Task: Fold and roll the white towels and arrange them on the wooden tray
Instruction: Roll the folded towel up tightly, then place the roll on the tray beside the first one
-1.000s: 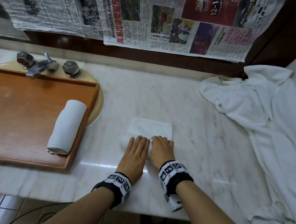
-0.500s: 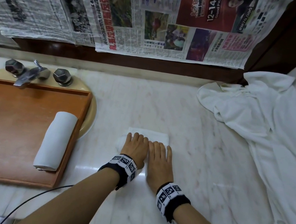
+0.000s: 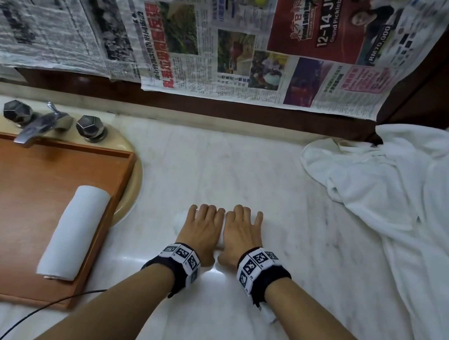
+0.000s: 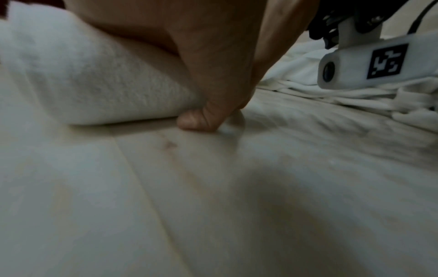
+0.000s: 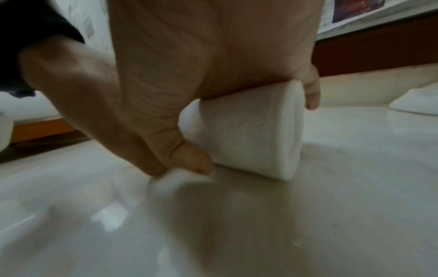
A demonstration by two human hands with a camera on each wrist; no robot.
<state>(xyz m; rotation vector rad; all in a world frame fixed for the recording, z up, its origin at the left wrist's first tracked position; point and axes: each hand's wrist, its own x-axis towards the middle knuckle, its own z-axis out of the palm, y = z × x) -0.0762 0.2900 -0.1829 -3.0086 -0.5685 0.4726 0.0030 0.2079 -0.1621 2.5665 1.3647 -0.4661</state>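
Both the left hand [image 3: 202, 231] and right hand [image 3: 240, 235] press flat, fingers straight, on a soft white terry towel roll [image 5: 255, 135] lying on the glossy marble table [image 3: 217, 168]. Uneven pressure could loosen or cone it. The smooth wooden tray [image 3: 7, 194] holds one finished white rolled towel [image 3: 73, 234].

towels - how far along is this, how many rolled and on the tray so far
One roll already lies on the tray. A second towel looks fully rolled on the counter, under the flat left hand and right hand; it isn't on the tray yet. The white pile at right remains unfolded.
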